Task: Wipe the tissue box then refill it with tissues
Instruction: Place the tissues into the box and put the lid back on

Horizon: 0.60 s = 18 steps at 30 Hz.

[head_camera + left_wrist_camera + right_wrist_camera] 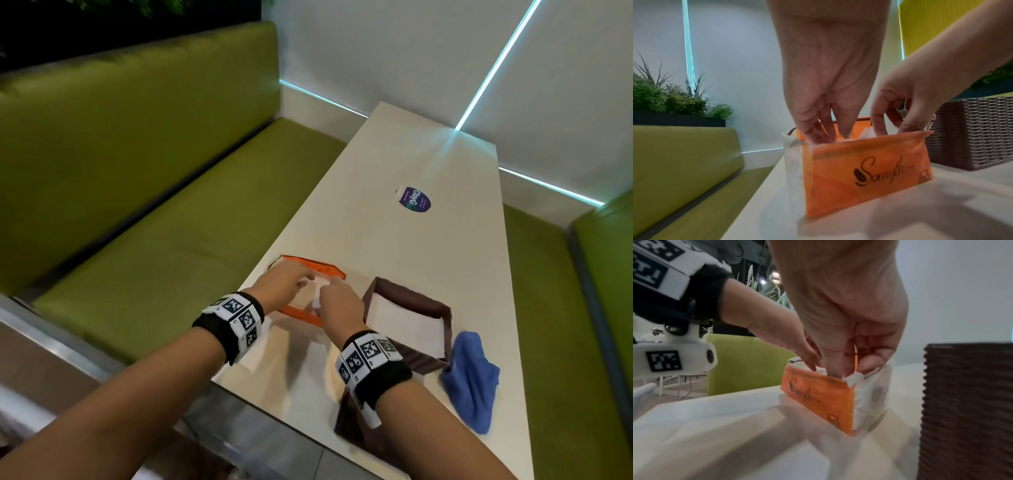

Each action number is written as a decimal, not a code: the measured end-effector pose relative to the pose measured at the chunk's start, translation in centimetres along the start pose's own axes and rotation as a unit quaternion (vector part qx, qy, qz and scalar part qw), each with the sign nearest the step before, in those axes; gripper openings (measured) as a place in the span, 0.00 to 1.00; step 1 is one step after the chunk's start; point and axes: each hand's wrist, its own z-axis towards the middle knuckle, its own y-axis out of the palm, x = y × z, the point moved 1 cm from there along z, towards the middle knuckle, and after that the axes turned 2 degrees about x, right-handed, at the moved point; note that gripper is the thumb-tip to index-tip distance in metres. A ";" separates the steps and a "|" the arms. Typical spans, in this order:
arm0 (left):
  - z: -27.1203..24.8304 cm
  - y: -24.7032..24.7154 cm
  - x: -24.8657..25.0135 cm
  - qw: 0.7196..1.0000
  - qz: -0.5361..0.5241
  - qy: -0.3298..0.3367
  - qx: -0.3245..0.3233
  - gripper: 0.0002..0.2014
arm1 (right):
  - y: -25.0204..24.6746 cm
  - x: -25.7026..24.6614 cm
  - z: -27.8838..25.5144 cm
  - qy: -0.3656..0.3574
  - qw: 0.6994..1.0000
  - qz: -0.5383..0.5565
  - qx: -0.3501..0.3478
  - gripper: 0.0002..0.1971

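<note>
An orange plastic tissue pack stands open-topped on the white table. My left hand reaches down into its opening, fingers curled on the white tissues inside. My right hand pinches the pack's right end, thumb inside and fingers outside on the clear plastic. To the right, the brown woven tissue box stands open with white tissues lying in it.
A blue cloth lies right of the box. A loose pile of white tissues sits under my left wrist. A brown piece lies at the table's near edge. A small labelled packet rests farther back. Green bench seats flank the table.
</note>
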 end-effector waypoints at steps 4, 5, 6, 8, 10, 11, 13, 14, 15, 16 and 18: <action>0.5 -0.9 0.3 1.000 0.022 0.015 0.013 0.14 | -0.2 0.0 0.0 -0.014 0.999 -0.031 -0.002 0.12; 0.6 -1.0 0.3 1.000 0.026 0.013 0.011 0.14 | -0.3 0.0 -0.1 -0.017 0.999 -0.035 0.003 0.12; 0.7 -1.1 0.3 0.999 0.032 0.014 0.011 0.13 | -0.4 0.0 -0.2 -0.021 0.999 -0.037 0.009 0.12; 0.8 -1.1 0.3 0.998 0.050 0.024 0.019 0.12 | -0.5 0.0 -0.3 -0.028 0.998 -0.048 0.018 0.11; 0.7 -1.0 0.4 0.996 0.084 0.021 0.015 0.14 | -0.3 0.0 -0.4 -0.037 0.998 -0.056 0.011 0.12; 0.8 -0.9 0.4 0.995 0.099 0.013 0.001 0.14 | -0.1 0.0 -0.4 -0.039 0.998 -0.059 0.003 0.14; 0.8 -0.7 0.4 0.992 0.127 0.008 -0.023 0.11 | 0.1 -0.1 -0.3 -0.040 0.998 -0.057 -0.002 0.14; 1.0 -0.6 0.4 0.989 0.144 0.008 -0.029 0.10 | 0.1 -0.1 -0.1 -0.044 0.998 -0.052 0.004 0.14; 1.1 -0.6 0.5 0.986 0.160 0.012 -0.035 0.09 | 0.1 -0.2 0.1 -0.050 0.998 -0.042 0.015 0.13; 1.2 -0.7 0.8 0.984 0.172 0.014 -0.044 0.08 | 0.0 -0.2 0.3 -0.055 0.998 -0.031 0.028 0.12; 1.3 -1.2 1.7 0.982 0.176 0.011 -0.070 0.08 | 0.0 0.0 0.8 -0.052 0.998 0.002 0.046 0.12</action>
